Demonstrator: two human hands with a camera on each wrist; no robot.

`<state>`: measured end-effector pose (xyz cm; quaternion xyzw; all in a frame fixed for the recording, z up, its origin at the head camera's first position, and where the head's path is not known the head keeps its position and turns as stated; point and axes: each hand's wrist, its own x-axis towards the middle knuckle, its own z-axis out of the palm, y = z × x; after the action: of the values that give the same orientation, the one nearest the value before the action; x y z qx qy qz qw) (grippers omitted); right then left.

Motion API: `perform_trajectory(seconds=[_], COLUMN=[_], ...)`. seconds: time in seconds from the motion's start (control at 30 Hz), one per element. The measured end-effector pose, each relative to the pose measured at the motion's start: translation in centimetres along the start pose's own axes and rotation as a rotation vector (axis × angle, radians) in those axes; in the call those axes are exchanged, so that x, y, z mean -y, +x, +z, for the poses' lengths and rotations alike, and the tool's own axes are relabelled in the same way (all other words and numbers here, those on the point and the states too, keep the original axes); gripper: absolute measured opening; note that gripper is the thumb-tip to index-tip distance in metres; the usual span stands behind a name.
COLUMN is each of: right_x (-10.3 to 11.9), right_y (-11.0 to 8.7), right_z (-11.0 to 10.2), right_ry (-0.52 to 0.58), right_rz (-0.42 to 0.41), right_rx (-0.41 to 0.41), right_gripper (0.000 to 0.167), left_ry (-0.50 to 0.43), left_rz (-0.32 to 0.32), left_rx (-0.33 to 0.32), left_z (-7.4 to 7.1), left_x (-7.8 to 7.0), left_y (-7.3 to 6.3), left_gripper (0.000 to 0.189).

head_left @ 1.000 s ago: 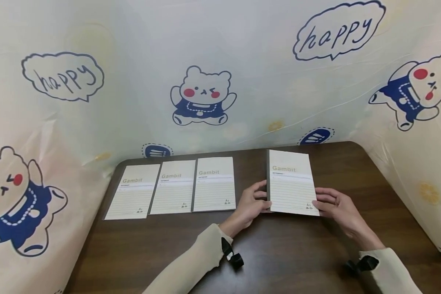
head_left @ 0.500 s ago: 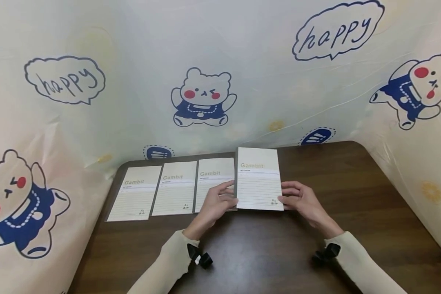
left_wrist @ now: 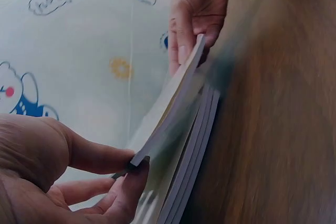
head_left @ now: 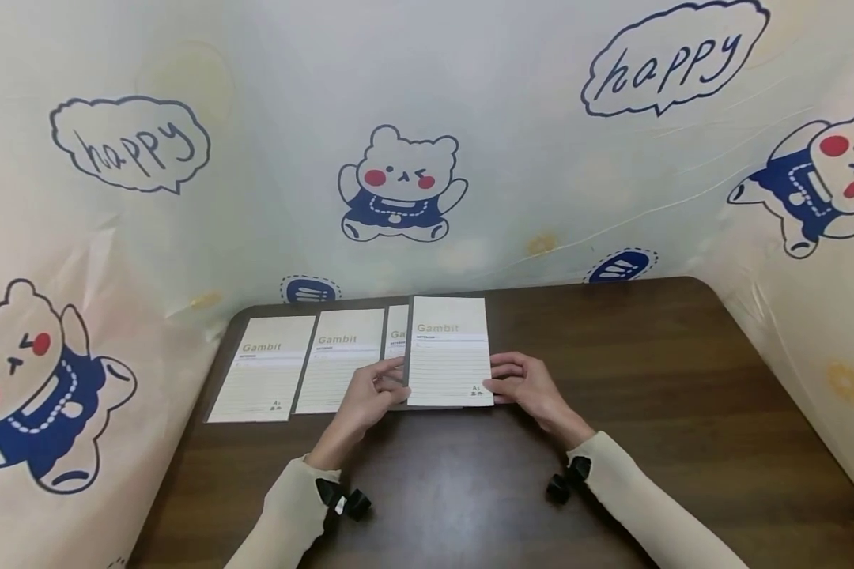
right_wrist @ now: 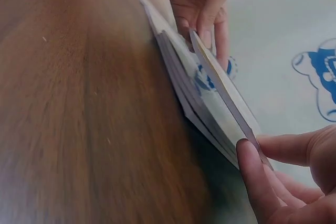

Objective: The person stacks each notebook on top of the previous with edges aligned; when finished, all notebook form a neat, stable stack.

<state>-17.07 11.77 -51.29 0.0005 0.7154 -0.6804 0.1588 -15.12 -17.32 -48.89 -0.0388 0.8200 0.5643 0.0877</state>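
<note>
Between my two hands I hold a white notebook [head_left: 450, 363] with "Gambit" on its cover and a dark spine. My left hand [head_left: 366, 395] pinches its lower left edge at the spine, thumb on top. On the opposite side my right hand [head_left: 530, 387] pinches the lower right edge. The notebook is raised over a matching third notebook [head_left: 396, 332], hiding most of it. In the left wrist view, stacked notebook edges [left_wrist: 190, 156] show just beneath the held one, with a gap between. The right wrist view shows the same layered edges [right_wrist: 184, 93] under it.
Two more Gambit notebooks lie side by side to the left, one at the far left [head_left: 259, 371] and one beside it [head_left: 341, 356]. They rest along the back of a dark wooden table [head_left: 648, 379]. A printed cloth [head_left: 527, 174] hangs close behind the table.
Both hands have carried the notebook leftward, from the right of the row to over the third notebook. The other notebooks have stayed in place.
</note>
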Motion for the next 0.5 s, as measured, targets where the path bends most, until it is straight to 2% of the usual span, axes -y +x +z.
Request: perform_trajectory(seconds=[0.3, 0.5], right_x=[-0.5, -0.5], right_y=[1.7, 2.1], right_z=[3.0, 3.8], right_ry=[-0.033, -0.092], right_rz=[-0.004, -0.027], right_rx=[-0.016, -0.038], right_gripper=[0.05, 0.048], left_ry=[0.093, 0.131], left_rz=[-0.021, -0.026], left_rx=[-0.058, -0.075], left_z=[-2.2, -2.7], left_x=[0.8, 1.2], left_y=[-0.1, 0.0], left_gripper=[0.053, 0.049])
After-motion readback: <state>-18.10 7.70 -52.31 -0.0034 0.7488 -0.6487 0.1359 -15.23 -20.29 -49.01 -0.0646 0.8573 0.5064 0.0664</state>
